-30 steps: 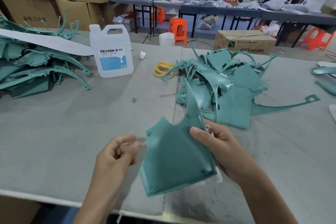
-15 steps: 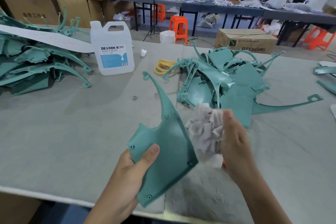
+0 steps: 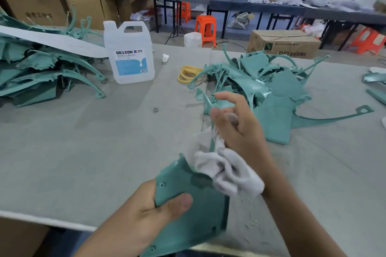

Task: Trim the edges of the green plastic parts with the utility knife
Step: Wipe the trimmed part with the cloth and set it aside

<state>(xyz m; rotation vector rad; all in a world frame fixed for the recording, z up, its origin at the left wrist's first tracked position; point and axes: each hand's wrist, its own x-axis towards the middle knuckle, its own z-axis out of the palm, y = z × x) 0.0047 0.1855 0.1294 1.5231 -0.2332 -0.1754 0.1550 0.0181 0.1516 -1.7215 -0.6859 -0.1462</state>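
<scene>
Grey felt covers the table (image 3: 83, 152), which carries two heaps of green parts: the left pile (image 3: 41, 73) at the far left and the right pile (image 3: 275, 94) right of centre. A white jug (image 3: 130, 56) stands upright between them, nearer the left pile. One part (image 3: 198, 210) is held above the table's near edge. The left hand (image 3: 146, 215) grips its near-left corner, thumb curled over the top face. The right hand (image 3: 244, 131) clutches a white cloth (image 3: 229, 171) under the palm, index finger stretched out; the cloth touches the part's far edge. Yellow bands (image 3: 188, 73) lie just left of the right pile. A small ring (image 3: 155, 109) lies apart on the felt.
</scene>
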